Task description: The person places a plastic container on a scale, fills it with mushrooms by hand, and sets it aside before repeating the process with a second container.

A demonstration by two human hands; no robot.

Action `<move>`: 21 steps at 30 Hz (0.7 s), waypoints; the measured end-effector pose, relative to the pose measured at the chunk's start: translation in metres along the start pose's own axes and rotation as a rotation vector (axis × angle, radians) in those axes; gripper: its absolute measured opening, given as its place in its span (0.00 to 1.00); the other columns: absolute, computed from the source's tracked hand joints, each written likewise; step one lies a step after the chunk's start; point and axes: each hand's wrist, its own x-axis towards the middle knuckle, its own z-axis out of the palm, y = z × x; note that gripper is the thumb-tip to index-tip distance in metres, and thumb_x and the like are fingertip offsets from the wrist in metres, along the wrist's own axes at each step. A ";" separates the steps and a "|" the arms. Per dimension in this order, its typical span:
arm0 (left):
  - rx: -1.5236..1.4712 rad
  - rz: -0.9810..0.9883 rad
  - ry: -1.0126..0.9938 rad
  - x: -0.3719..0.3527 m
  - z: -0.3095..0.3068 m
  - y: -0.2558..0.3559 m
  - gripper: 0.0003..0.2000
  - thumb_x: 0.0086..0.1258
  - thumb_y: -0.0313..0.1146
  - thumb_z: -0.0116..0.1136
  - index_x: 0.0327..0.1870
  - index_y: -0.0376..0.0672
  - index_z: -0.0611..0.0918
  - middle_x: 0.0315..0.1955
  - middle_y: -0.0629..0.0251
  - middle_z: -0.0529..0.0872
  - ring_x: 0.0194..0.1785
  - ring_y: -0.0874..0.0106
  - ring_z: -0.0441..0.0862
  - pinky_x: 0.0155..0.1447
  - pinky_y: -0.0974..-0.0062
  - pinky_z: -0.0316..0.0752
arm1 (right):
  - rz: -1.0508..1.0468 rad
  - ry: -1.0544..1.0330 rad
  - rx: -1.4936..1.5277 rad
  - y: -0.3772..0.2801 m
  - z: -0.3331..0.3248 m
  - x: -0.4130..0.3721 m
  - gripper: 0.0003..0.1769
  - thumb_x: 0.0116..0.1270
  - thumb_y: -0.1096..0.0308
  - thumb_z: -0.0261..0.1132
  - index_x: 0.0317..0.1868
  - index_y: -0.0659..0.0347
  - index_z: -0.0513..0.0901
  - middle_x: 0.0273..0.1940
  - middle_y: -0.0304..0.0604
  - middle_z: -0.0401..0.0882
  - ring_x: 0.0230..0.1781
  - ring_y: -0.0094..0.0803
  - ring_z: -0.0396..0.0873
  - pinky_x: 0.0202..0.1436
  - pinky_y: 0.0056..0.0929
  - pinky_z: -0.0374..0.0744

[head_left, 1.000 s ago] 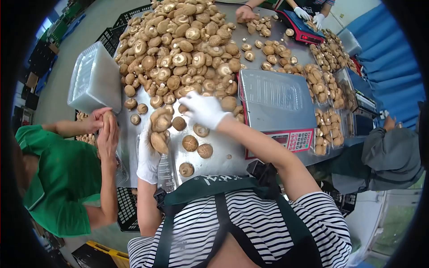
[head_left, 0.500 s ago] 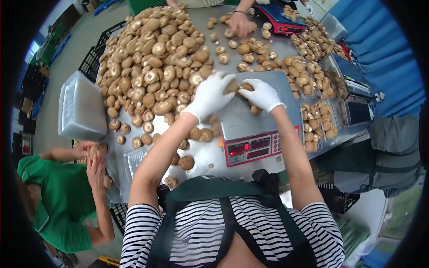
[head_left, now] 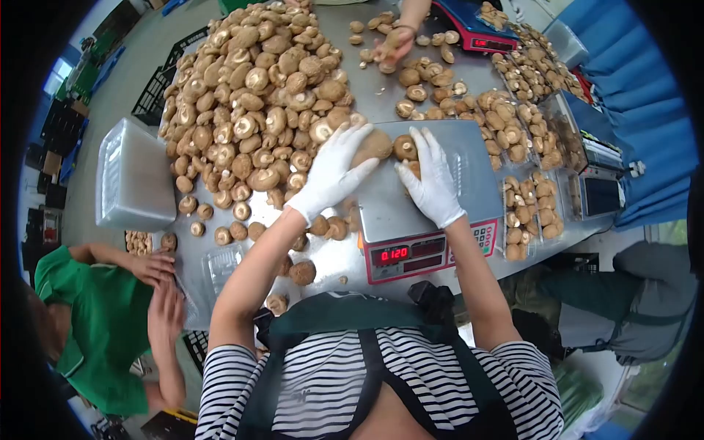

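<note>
A digital scale (head_left: 381,213) with a flat metal plate and red front panel stands before me, its display lit at 0.120. My left hand (head_left: 334,172), in a white glove, grips a large brown shiitake mushroom (head_left: 374,147) over the plate's left edge. My right hand (head_left: 434,180), gloved too, curls round another shiitake mushroom (head_left: 405,147) on the plate, thumb and fingers against it. Part of a further mushroom (head_left: 413,169) shows beneath that thumb; the palm hides the rest.
A tall mushroom pile (head_left: 249,95) rises left of the scale. Filled clear trays (head_left: 529,213) line the right side. Stacked empty trays (head_left: 132,176) stand at left. A co-worker's hand (head_left: 394,48) reaches in beside a second scale (head_left: 480,37); a person in green (head_left: 103,323) works at left.
The scale display went from 0 to 0.120. My hands spread slightly, the right turning more palm-down over the plate. The co-worker's far hand lifted a mushroom; the green-shirted person's hands moved lower.
</note>
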 end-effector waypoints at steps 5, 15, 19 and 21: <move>-0.120 0.035 0.046 -0.001 0.011 -0.007 0.28 0.76 0.46 0.48 0.70 0.39 0.67 0.68 0.46 0.69 0.75 0.45 0.58 0.77 0.56 0.52 | -0.057 -0.067 -0.190 -0.003 0.028 0.014 0.35 0.71 0.45 0.58 0.70 0.59 0.67 0.69 0.59 0.64 0.67 0.67 0.61 0.71 0.54 0.62; 0.170 -0.169 0.013 -0.114 -0.045 -0.026 0.21 0.63 0.42 0.65 0.54 0.42 0.80 0.55 0.58 0.80 0.60 0.60 0.76 0.66 0.65 0.68 | -0.179 -0.137 0.216 -0.070 -0.019 -0.014 0.17 0.65 0.70 0.64 0.54 0.62 0.79 0.52 0.49 0.80 0.56 0.44 0.77 0.59 0.37 0.76; 0.394 0.023 -0.101 -0.142 0.002 -0.026 0.24 0.57 0.45 0.68 0.52 0.44 0.80 0.51 0.58 0.80 0.60 0.57 0.74 0.69 0.55 0.64 | -0.479 -0.391 -0.006 -0.102 0.055 -0.017 0.20 0.63 0.74 0.60 0.56 0.60 0.78 0.53 0.50 0.78 0.52 0.45 0.79 0.53 0.38 0.79; 0.426 0.028 -0.122 -0.148 0.004 -0.025 0.23 0.57 0.45 0.68 0.51 0.44 0.80 0.49 0.58 0.80 0.61 0.56 0.72 0.71 0.52 0.61 | -0.469 -0.450 -0.265 -0.101 0.096 -0.011 0.18 0.63 0.72 0.60 0.54 0.60 0.78 0.51 0.50 0.77 0.50 0.46 0.79 0.51 0.38 0.80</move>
